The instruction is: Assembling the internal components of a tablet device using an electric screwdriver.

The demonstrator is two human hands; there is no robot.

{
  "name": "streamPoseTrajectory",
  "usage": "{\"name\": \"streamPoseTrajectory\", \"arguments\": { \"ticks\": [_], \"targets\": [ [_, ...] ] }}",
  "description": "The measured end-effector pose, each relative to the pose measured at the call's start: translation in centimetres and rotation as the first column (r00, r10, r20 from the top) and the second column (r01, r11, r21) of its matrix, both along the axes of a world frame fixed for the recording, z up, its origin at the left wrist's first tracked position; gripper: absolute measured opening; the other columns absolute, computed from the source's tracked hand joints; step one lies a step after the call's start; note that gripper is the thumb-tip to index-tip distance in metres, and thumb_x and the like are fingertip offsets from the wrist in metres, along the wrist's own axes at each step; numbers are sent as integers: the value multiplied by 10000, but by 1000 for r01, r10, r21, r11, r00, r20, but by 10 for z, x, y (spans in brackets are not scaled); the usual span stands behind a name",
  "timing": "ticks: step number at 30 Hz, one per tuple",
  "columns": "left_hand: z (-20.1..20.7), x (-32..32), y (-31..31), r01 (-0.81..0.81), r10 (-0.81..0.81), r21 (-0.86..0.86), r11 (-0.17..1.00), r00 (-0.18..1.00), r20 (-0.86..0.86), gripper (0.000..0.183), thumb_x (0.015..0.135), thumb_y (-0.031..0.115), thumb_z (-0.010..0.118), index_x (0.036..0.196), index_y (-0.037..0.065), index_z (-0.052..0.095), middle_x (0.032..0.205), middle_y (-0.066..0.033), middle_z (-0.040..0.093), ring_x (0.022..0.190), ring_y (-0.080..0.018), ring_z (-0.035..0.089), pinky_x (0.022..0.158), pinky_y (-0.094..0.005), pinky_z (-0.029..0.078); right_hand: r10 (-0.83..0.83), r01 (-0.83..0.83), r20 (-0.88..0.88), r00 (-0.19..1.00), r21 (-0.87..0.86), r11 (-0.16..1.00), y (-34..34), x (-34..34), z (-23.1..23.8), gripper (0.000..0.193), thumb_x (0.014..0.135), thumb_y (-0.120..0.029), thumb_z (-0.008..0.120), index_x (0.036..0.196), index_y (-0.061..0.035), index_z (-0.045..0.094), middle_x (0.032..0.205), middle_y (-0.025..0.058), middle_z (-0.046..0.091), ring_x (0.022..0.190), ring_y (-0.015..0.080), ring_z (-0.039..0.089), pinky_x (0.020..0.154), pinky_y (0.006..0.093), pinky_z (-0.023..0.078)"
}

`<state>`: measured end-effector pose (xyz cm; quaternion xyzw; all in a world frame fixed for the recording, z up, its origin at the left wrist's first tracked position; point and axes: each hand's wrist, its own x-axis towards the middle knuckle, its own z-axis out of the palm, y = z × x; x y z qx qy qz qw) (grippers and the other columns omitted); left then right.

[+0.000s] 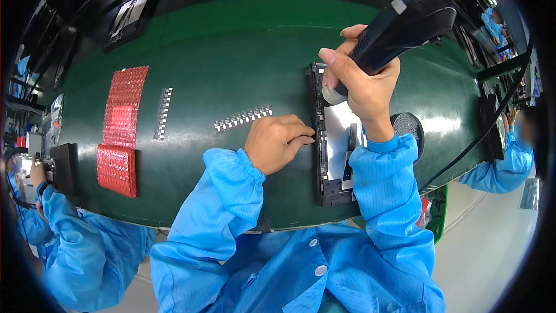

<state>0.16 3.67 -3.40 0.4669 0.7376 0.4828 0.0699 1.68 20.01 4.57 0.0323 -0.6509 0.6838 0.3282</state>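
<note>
My right hand (368,84) is wrapped round a bulky black corded handheld tool (399,32). A greyish piece (334,95) shows at its lower end, over the far part of a flat device (322,179) with a black frame and a shiny white panel. My left hand (279,142) is closed, its fingertips pinched together against the frame's left edge. Anything between those fingertips is hidden. Just beyond the left hand lies a strip of small black-and-white pieces (243,117). A similar strip (163,114) lies farther left.
Red bubble-wrap pouches (117,171) lie on the green table (191,185) at the left. Right of the device sits a round black mesh object (408,130). A black cable (475,139) crosses the right side. Co-workers in blue (87,249) are at both sides.
</note>
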Motion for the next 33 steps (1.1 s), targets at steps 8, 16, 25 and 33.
{"name": "streamPoseTrajectory", "arguments": {
  "ticks": [8,16,25,33],
  "targets": [
    [19,-10,-6,-32,33,-8,999,946,323,97,775,20,689,864,-18,687,783,-92,674,642,-139,625,576,-256,493,39,-44,39,999,136,990,-4,6,0,312,745,80,694,995,25,515,611,60,582,479,111,539,475,241,445],
    [14,-7,-4,-213,123,38,976,690,713,177,877,41,613,1022,-60,602,803,-75,637,651,-92,587,589,-215,494,8,-12,27,1000,152,988,-6,7,-5,299,713,12,750,960,48,585,581,6,591,492,56,533,464,190,399],
    [9,-5,-3,-297,49,225,928,697,716,171,899,34,575,1050,-46,583,847,-86,628,685,-120,624,609,-224,503,-18,15,37,999,83,996,-9,7,0,270,759,72,688,968,19,525,618,59,587,490,114,554,479,240,448],
    [-2,-7,-4,-130,-31,235,963,814,581,175,880,-66,518,990,-57,654,991,-129,636,786,-166,651,692,-256,531,-109,109,-52,993,-12,994,-5,13,8,248,749,29,721,939,11,563,608,23,598,489,74,549,449,203,397]
  ]
}}
